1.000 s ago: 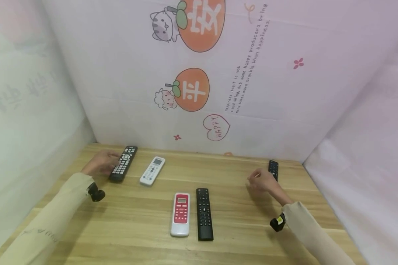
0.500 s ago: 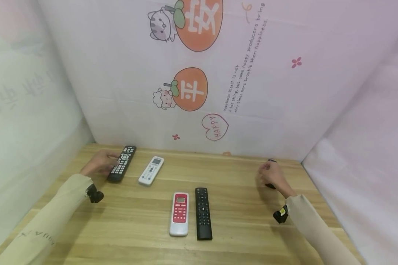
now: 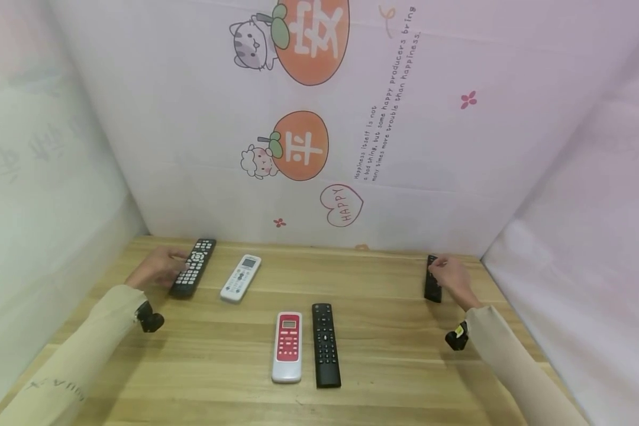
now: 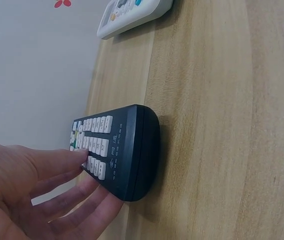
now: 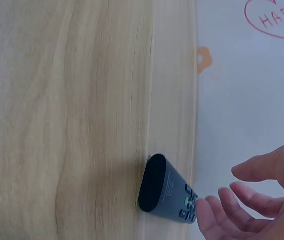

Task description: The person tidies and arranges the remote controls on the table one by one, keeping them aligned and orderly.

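At the back left, my left hand [image 3: 163, 265] grips a black remote control [image 4: 130, 150] with white buttons. The left wrist view has the thumb on its buttons and the other fingers along its side and partly beneath. My right hand [image 3: 450, 276] is at a small black remote control [image 5: 169, 192] at the back right. Its thumb and fingers are parted beside the far end, as the right wrist view shows; whether a fingertip touches the remote I cannot tell. The hand covers part of that remote in the head view.
A white remote [image 3: 241, 278] lies right of the left hand. Nearer the front, a white-and-red remote [image 3: 287, 347] and a long black remote [image 3: 326, 345] lie side by side on the wooden table [image 3: 218, 384]. A printed white cloth wall [image 3: 202, 148] closes off the back.
My right hand has moved to the right over the small black remote, and that remote's near end is now uncovered. My left hand keeps its place on its remote. The head view has shifted slightly.
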The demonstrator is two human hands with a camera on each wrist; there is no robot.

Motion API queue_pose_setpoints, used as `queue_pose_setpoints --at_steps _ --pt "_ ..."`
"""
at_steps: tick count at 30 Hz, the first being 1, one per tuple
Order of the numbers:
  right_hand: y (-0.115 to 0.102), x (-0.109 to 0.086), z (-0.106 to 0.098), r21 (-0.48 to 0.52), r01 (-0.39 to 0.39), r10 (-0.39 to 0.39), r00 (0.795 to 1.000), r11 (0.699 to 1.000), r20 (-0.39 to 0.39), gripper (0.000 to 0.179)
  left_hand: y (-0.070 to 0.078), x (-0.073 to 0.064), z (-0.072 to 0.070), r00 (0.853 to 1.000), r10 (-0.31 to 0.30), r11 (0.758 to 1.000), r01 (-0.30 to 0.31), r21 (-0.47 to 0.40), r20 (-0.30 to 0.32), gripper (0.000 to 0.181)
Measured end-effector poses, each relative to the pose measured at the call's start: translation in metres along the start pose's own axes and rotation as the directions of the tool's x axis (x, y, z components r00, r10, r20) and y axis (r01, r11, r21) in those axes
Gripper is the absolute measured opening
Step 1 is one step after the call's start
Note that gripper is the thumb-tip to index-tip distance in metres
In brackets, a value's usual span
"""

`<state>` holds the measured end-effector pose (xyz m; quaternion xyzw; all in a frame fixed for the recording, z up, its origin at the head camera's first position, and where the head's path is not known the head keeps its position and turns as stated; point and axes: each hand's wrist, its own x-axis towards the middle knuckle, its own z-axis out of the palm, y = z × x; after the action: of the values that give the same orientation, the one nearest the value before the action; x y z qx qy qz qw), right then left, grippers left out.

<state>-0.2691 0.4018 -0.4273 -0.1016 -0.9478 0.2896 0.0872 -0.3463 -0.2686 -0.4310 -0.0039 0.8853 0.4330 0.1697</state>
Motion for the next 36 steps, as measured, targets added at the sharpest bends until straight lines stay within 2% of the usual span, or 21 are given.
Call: queue_pose_setpoints --at_steps 4,10,19,26,36 --pt "0.003 0.004 0.0 -0.026 -0.026 0.025 1.0 0.999 -0.014 0.032 -0.002 0.002 0.0 1.0 0.009 1.0 -0.009 0.001 -0.011 0.056" --pt "0.009 0.003 0.004 0.003 -0.037 0.037 0.999 0.999 0.01 0.035 -0.004 0.003 -0.002 1.0 0.025 1.0 -0.025 -0.001 -0.01 0.057" --pt "0.023 0.01 0.009 -0.08 -0.012 0.019 0.996 0.997 0.087 0.066 -0.003 0.003 0.005 1.0 0.011 1.0 -0.011 0.003 -0.02 0.054" --pt "0.026 0.011 0.016 -0.188 -0.008 0.032 0.992 0.982 0.123 0.063 -0.004 0.004 0.006 1.0 -0.003 1.0 0.003 0.009 -0.026 0.055" --pt "0.02 0.014 0.021 -0.195 -0.003 0.027 0.993 0.981 0.118 0.066 -0.001 0.002 0.002 0.999 -0.016 0.999 0.017 0.027 -0.038 0.055"
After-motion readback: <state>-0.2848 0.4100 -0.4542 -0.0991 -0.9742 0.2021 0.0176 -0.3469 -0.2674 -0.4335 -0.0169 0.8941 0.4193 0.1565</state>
